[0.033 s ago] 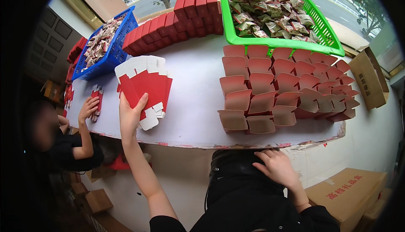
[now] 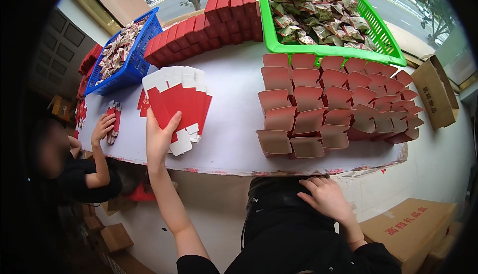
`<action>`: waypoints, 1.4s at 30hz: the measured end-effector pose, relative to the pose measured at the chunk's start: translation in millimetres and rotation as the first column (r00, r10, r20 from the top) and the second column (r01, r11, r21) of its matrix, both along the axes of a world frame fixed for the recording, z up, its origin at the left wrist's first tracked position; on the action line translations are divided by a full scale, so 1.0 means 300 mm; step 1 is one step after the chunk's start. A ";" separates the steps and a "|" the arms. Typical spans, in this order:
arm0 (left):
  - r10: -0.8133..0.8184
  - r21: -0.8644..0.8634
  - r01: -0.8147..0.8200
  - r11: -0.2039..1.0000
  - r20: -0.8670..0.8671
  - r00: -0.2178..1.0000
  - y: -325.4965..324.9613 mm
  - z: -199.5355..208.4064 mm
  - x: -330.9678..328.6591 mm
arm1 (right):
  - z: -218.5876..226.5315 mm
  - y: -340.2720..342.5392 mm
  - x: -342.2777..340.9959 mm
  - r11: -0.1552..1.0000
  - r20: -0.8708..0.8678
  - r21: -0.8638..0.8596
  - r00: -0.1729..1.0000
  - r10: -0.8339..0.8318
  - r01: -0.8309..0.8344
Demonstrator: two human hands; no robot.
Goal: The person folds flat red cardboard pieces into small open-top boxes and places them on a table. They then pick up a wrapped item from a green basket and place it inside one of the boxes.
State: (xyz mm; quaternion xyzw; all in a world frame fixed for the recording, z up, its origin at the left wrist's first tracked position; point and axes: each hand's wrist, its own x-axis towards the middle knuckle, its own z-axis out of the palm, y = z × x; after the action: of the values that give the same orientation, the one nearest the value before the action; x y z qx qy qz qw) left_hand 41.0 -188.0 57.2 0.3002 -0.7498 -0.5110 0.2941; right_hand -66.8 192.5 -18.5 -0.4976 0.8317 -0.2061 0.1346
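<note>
Many open boxes [image 2: 308, 100] stood erected; closed boxes [image 2: 199, 27] were stacked; left hand [image 2: 160, 137] clasped unassembled cartons [image 2: 186, 105]; right hand [image 2: 327, 197] lay half-curled, empty.

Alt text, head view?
Left hand holds flat red cartons over a white table, right hand at the waist. Open red boxes stand in rows at right; closed red boxes, a blue basket and a green basket of packets line the back. Co-worker's hand at left.

Flat cartons [image 2: 185, 102] held in left-hand fingers [image 2: 174, 122] over table [image 2: 230, 109]. Open boxes [image 2: 304, 99] set right of fingers; closed boxes [image 2: 191, 32] stacked beyond; first basket [image 2: 141, 56] placed beyond-left, second basket [image 2: 269, 31] beyond-right, packets [image 2: 323, 17] in both.
</note>
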 end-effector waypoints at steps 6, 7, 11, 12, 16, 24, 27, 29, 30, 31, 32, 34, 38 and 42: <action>0.059 -0.196 0.001 0.981 0.300 0.952 0.119 -0.153 -0.116 | 0.019 -0.024 0.015 0.995 -0.007 -0.052 0.996 0.084 -0.084; 0.116 -0.314 -0.013 0.949 0.313 0.942 0.122 -0.168 -0.118 | 0.019 -0.028 0.020 0.992 -0.032 -0.079 0.995 0.099 -0.101; 0.352 -0.660 -0.106 0.744 0.253 0.901 0.130 -0.171 -0.099 | 0.043 -0.051 0.032 0.980 -0.047 -0.149 0.990 0.130 -0.135; 0.284 -0.358 -0.214 0.909 0.157 0.946 0.148 -0.147 -0.085 | 0.048 -0.059 0.036 0.975 -0.027 -0.163 0.989 0.146 -0.149; 0.178 0.083 -0.169 0.982 -0.117 0.977 0.235 -0.092 0.025 | 0.059 -0.087 0.055 0.942 0.097 -0.300 0.977 0.191 -0.154; -0.193 0.165 0.259 0.952 -0.333 0.923 0.577 -0.182 0.158 | 0.133 -0.149 0.104 0.764 0.221 -0.645 0.955 0.200 -0.010; -0.409 0.023 0.444 0.896 -0.349 0.843 0.674 -0.226 0.154 | 0.090 -0.142 0.112 0.654 0.032 -0.751 0.985 0.169 -0.088; -0.459 -0.016 0.498 0.867 -0.414 0.786 0.702 -0.236 0.149 | 0.071 -0.101 0.110 0.699 0.285 -0.715 0.927 0.246 0.034; -0.488 0.138 0.603 0.786 -0.461 0.741 0.696 -0.244 0.154 | 0.061 -0.080 0.114 0.723 0.406 -0.685 0.871 0.275 0.091; -0.504 0.280 0.690 0.668 -0.512 0.696 0.683 -0.260 0.160 | 0.051 -0.067 0.129 0.707 0.534 -0.671 0.807 0.251 0.224; -0.505 0.404 0.754 0.518 -0.567 0.650 0.679 -0.273 0.165 | 0.053 -0.057 0.142 0.653 0.689 -0.648 0.668 0.282 0.392; -0.549 0.392 0.851 0.350 -0.650 0.525 0.713 -0.312 0.139 | -0.055 -0.047 0.150 0.499 0.500 -0.805 0.820 0.278 0.321; -0.572 0.535 0.837 0.119 -0.652 0.498 0.756 -0.346 0.137 | 0.014 -0.015 0.137 0.674 0.308 -0.702 0.951 -0.001 0.228; -0.686 0.428 0.891 0.149 -0.604 0.405 0.780 -0.388 0.108 | 0.053 -0.006 0.146 0.678 0.199 -0.700 0.973 -0.115 0.223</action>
State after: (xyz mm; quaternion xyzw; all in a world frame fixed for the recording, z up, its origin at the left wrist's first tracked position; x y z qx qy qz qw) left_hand 73.5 46.1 -59.2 -0.1287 -0.4833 -0.8635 -0.0650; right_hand -23.0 190.8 -2.6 -0.4158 0.7160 -0.5599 -0.0329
